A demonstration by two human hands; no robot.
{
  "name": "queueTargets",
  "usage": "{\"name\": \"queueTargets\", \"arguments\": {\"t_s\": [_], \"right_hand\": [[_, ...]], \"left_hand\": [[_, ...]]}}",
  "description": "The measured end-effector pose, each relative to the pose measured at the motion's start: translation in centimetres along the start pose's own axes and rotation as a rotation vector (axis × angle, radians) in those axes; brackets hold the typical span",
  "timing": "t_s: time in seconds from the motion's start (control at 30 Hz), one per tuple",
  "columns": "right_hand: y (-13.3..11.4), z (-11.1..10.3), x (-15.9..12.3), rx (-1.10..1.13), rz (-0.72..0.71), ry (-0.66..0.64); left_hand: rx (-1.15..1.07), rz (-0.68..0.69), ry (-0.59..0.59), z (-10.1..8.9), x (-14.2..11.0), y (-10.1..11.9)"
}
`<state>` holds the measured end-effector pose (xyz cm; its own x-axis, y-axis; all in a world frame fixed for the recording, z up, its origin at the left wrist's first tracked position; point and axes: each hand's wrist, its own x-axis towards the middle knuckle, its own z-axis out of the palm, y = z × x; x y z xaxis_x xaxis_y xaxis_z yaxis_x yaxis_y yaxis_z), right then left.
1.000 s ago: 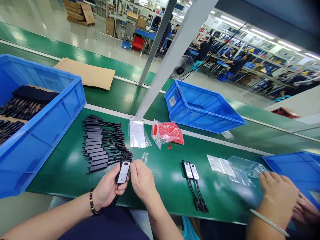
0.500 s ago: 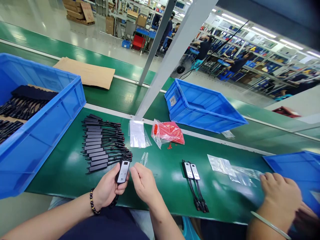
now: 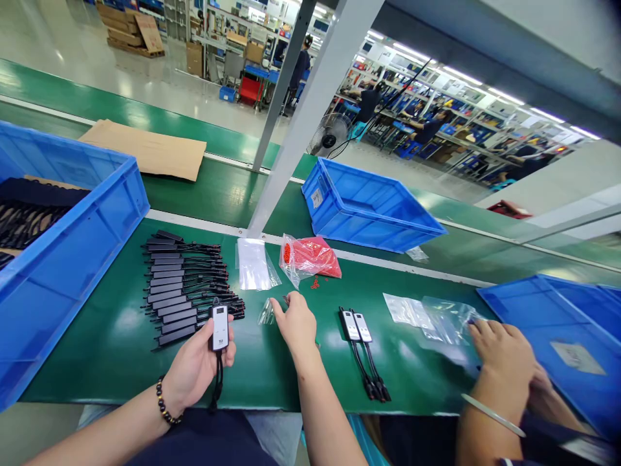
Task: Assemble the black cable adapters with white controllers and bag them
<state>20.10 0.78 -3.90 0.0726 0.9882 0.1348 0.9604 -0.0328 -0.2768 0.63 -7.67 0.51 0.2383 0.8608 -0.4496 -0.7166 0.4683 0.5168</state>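
Light shines on the green table (image 3: 264, 372). Past it are a shiny floor (image 3: 194, 97), a round fan (image 3: 328, 140) and people (image 3: 425, 129) at work. A blue box (image 3: 72, 278) is cut off at the left edge. At the right, another person's hand (image 3: 504, 353) is blurry, so what it touches is hard to see. The right hand (image 3: 297, 325) is by some clear plastic (image 3: 266, 315); its thumb and fingers are near each other, but I cannot tell if they pinch anything. The left hand (image 3: 191, 369) wraps its fingers around a gadget (image 3: 220, 329), over the table, near a row of black gadgets (image 3: 167, 294). The gadget's front is silver, with a dark little window near the top and letters too tiny to read. Black wires (image 3: 218, 375) hang from its bottom.
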Motion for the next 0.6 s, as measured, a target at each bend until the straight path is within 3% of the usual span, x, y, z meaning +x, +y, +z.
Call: {"name": "queueTargets", "arguments": {"t_s": [0.07, 0.1, 0.23, 0.3, 0.37, 0.47, 0.6], "right_hand": [[-0.6, -1.4, -1.5, 0.200, -0.016, 0.060], [-1.1, -2.2, -2.5, 0.309, -0.060, 0.031], [-3.9, -3.8, -6.5, 0.666, -0.250, -0.331], [-4.8, -3.8, -8.0, 0.737, -0.212, -0.413], [-4.8, -3.8, -8.9, 0.718, -0.143, -0.395], [-2.7, -4.5, -9.2, 0.597, -0.105, -0.328], [2.9, -5.9, -8.1, 0.280, 0.041, -0.209]], "left_hand": [[-0.027, 0.017, -0.013, 0.2, 0.2, 0.1], [-0.045, 0.032, -0.022, 0.4, 0.3, 0.1], [-0.058, 0.068, -0.045, 1.4, 0.6, -0.5], [0.006, 0.044, -0.059, 1.6, 0.8, -1.2], [0.121, 0.021, -0.107, 1.5, 0.8, -1.9], [0.431, 0.014, -0.200, 0.8, 0.8, -2.1], [0.951, 0.017, -0.241, -1.1, 0.1, -0.9]]}}
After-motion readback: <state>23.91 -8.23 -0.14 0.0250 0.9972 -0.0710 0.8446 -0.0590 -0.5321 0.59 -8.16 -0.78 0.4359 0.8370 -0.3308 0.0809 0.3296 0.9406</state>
